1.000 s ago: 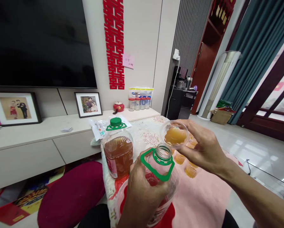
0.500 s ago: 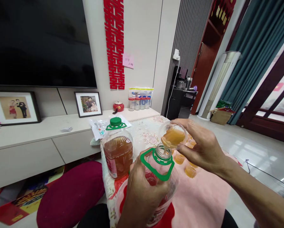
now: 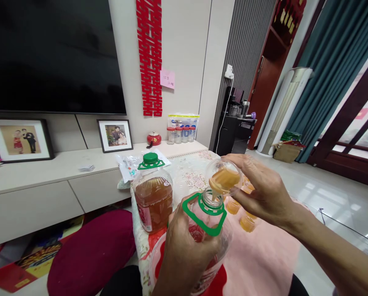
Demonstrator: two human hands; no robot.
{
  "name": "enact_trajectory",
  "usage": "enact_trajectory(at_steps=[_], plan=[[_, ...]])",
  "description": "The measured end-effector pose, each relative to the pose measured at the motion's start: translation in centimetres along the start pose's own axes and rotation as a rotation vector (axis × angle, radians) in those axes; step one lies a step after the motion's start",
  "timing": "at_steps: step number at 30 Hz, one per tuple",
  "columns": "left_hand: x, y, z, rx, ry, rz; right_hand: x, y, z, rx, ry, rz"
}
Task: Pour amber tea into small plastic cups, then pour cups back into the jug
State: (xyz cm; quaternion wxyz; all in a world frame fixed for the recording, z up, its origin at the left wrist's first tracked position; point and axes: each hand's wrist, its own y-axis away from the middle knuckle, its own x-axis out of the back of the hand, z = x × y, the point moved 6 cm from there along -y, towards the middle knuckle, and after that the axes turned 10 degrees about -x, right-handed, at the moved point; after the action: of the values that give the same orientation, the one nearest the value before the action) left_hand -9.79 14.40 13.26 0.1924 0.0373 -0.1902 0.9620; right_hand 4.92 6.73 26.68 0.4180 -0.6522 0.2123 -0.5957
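Observation:
My left hand [image 3: 188,246] is wrapped round the neck area of a clear plastic bottle [image 3: 225,238] with a green handle ring [image 3: 213,228]. The bottle has no cap on its mouth. In my right hand [image 3: 261,191] a clear plastic cup [image 3: 224,176] is tilted over that mouth, and amber liquid runs from its rim into the opening. A second bottle [image 3: 153,201], capped in green and partly full of brown liquid, stands to the left. Behind and below my right hand are several small cups of amber liquid [image 3: 247,223] on a pink cloth [image 3: 261,255].
A red-and-clear basin [image 3: 156,255] is under the held bottle. Plastic bags [image 3: 128,166] lie behind the capped bottle. Red-lidded jars [image 3: 178,135], a red pot [image 3: 153,139] and framed photos [image 3: 115,135] stand on the white cabinet. A dark red cushion [image 3: 93,255] is at the left.
The liquid in the tilted cup has shifted slightly as it pours. Both hands keep almost the same places and grips.

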Motion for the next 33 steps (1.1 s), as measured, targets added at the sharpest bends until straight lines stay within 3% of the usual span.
enact_trajectory(at_steps=[21,33], plan=[[0.0,0.0,-1.0,-0.058,-0.022,0.025,0.1,-0.4,-0.5,0.123,0.014,0.038],[0.2,0.3,-1.1,-0.041,-0.016,0.027,0.5,-0.6,-1.5,0.213,0.167,0.096]])
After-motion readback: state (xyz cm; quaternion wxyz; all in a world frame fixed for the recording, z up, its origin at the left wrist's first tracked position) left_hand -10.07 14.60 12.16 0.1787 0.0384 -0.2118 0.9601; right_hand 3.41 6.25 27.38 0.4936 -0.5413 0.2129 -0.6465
